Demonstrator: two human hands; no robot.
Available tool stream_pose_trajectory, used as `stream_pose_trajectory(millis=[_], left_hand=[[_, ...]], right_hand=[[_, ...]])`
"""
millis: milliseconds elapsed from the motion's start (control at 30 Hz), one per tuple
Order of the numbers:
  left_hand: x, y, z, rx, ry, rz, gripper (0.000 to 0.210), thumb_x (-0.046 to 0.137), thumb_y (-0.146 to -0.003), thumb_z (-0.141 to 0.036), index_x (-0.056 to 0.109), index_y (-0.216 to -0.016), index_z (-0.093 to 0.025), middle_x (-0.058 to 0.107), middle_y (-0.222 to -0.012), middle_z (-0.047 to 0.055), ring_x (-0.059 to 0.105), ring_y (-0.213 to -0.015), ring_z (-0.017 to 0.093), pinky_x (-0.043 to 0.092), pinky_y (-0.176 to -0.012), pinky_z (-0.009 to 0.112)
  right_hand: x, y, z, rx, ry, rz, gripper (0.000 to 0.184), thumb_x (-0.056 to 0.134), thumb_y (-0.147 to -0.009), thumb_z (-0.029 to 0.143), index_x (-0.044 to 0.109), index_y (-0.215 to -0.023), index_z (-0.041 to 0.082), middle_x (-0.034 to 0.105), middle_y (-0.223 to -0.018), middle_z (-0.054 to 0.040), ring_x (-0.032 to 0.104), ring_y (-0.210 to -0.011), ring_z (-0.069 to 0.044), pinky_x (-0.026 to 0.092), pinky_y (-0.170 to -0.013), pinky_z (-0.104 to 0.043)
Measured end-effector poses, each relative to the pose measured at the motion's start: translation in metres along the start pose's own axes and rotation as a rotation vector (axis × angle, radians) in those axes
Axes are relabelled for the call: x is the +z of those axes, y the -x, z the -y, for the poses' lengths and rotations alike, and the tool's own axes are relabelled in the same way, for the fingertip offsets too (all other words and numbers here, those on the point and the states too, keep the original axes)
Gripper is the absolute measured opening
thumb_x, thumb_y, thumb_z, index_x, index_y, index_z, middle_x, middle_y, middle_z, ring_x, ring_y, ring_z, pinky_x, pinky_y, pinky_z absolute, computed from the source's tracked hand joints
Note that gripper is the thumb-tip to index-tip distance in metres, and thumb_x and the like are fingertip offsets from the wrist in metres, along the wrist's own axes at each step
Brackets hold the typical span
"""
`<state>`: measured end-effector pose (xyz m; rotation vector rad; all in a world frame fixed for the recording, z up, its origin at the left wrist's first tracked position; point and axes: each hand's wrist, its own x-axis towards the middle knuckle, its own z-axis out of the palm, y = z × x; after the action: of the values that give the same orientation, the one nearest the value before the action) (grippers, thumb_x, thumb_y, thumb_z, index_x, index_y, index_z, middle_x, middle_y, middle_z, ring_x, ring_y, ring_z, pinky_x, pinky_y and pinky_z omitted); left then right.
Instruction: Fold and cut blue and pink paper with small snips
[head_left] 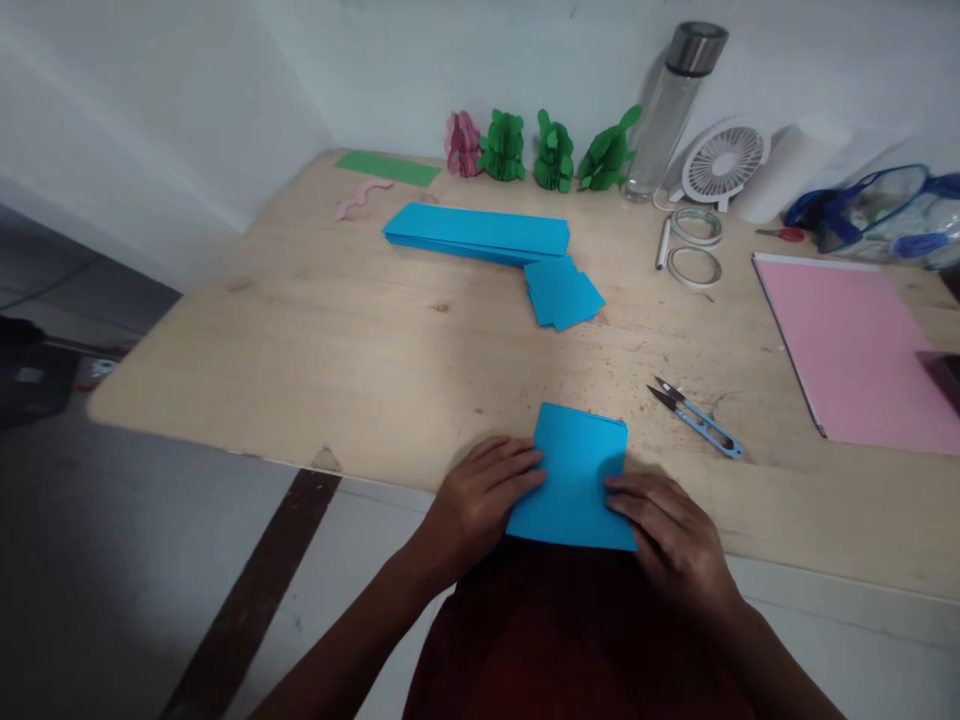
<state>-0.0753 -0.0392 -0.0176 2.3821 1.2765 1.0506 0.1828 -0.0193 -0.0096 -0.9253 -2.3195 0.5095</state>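
A folded sheet of blue paper [574, 475] lies at the table's front edge, its near end reaching over the edge toward my lap. My left hand [480, 500] holds its left side, fingers on top and thumb hidden. On the opposite side, my right hand [671, 530] grips the right edge with curled fingers. Blue-handled thread snips [697, 418] rest to the right of the paper, blades pointing away to the left. Beyond the paper sit a small pile of blue paper squares [564, 293] and a stack of long blue strips [476, 230].
Green paper figures [502, 147] and a pink one [463, 145] stand along the wall. Beside them are a glass bottle [667, 115], a white fan [724, 165] and tape rolls [694, 267]. Pink sheets [855, 350] lie at the right, a green strip [388, 168] at the back left.
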Motion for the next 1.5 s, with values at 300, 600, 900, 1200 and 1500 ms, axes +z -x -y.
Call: stream_pose_trajectory(millis=[300, 600, 900, 1200, 1500], left_hand=[[0.008, 0.008, 0.005, 0.079, -0.068, -0.041, 0.03, 0.059, -0.084, -0.011, 0.056, -0.114, -0.018, 0.067, -0.113, 0.013, 0.057, -0.116, 0.024, 0.051, -0.093, 0.047], [0.008, 0.009, 0.003, 0.068, -0.126, -0.013, 0.03, 0.057, -0.086, -0.014, 0.055, -0.116, -0.019, 0.064, -0.118, 0.014, 0.056, -0.118, 0.025, 0.05, -0.093, 0.047], [0.012, 0.009, 0.003, 0.064, -0.132, -0.038, 0.024, 0.054, -0.088, -0.015, 0.058, -0.112, -0.019, 0.065, -0.116, 0.013, 0.057, -0.116, 0.024, 0.05, -0.094, 0.047], [0.013, 0.008, 0.002, 0.099, -0.133, -0.058, 0.024, 0.055, -0.087, -0.012, 0.058, -0.11, -0.016, 0.065, -0.115, 0.014, 0.057, -0.114, 0.024, 0.05, -0.092, 0.045], [0.011, 0.007, 0.001, 0.099, -0.133, -0.055, 0.023, 0.053, -0.087, -0.01, 0.06, -0.108, -0.016, 0.066, -0.114, 0.013, 0.058, -0.113, 0.024, 0.051, -0.091, 0.045]], right_hand=[[0.004, 0.006, -0.001, -0.12, 0.102, -0.015, 0.033, 0.052, -0.084, 0.009, 0.061, -0.115, 0.015, 0.065, -0.117, -0.0155, 0.06, -0.109, -0.027, 0.052, -0.086, -0.048], [0.007, 0.008, -0.005, -0.111, 0.156, -0.001, 0.034, 0.052, -0.085, 0.011, 0.059, -0.119, 0.016, 0.064, -0.12, -0.0146, 0.058, -0.113, -0.028, 0.051, -0.087, -0.048], [-0.017, -0.002, 0.033, -0.134, 0.11, 0.278, 0.045, 0.056, -0.081, 0.015, 0.055, -0.126, 0.018, 0.052, -0.136, -0.0126, 0.037, -0.132, -0.033, 0.035, -0.102, -0.057], [0.016, -0.016, 0.046, -0.147, 0.169, 0.112, 0.019, 0.058, -0.087, 0.025, 0.066, -0.103, 0.018, 0.069, -0.11, -0.0083, 0.053, -0.117, -0.029, 0.034, -0.102, -0.056], [0.019, -0.014, 0.043, -0.142, 0.173, 0.1, 0.018, 0.058, -0.087, 0.023, 0.065, -0.103, 0.017, 0.069, -0.109, -0.0076, 0.053, -0.117, -0.029, 0.034, -0.102, -0.056]])
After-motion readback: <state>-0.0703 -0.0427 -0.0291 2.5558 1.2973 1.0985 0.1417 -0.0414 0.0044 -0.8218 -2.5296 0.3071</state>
